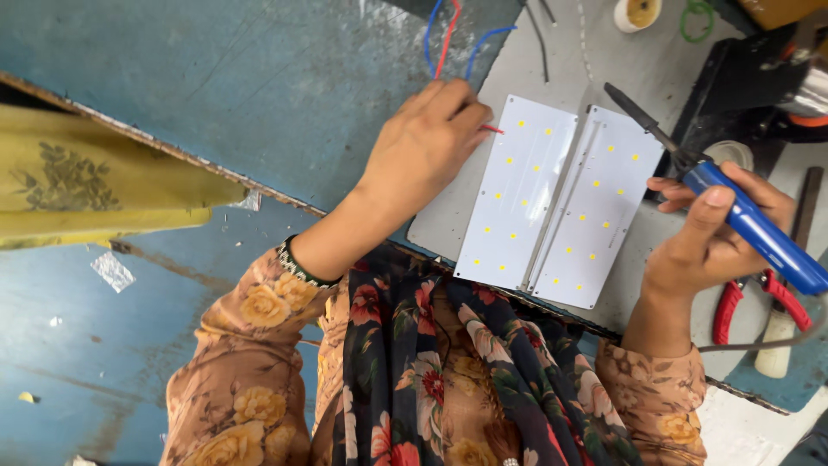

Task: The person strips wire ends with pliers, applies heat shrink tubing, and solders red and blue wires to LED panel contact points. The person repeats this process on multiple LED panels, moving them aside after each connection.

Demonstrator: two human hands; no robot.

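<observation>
The left hand (429, 142) pinches a red wire (492, 129) between thumb and fingertips, its bare end resting at the upper left edge of the left LED panel (517, 194); red and blue wires (444, 39) run up and away from the knuckles. The right hand (707, 237) is closed around the blue handle of a soldering iron (690, 168), whose long axis slants up and to the left, the dark tip hanging over the top edge of the right LED panel (595, 207). The wire end therefore lies to the left of the tip, across the width of both white panels, which lie side by side on the grey bench (621, 60), their long sides touching. Red-handled pliers (733, 306) lie just beside the right wrist. No package or label shows clearly.
</observation>
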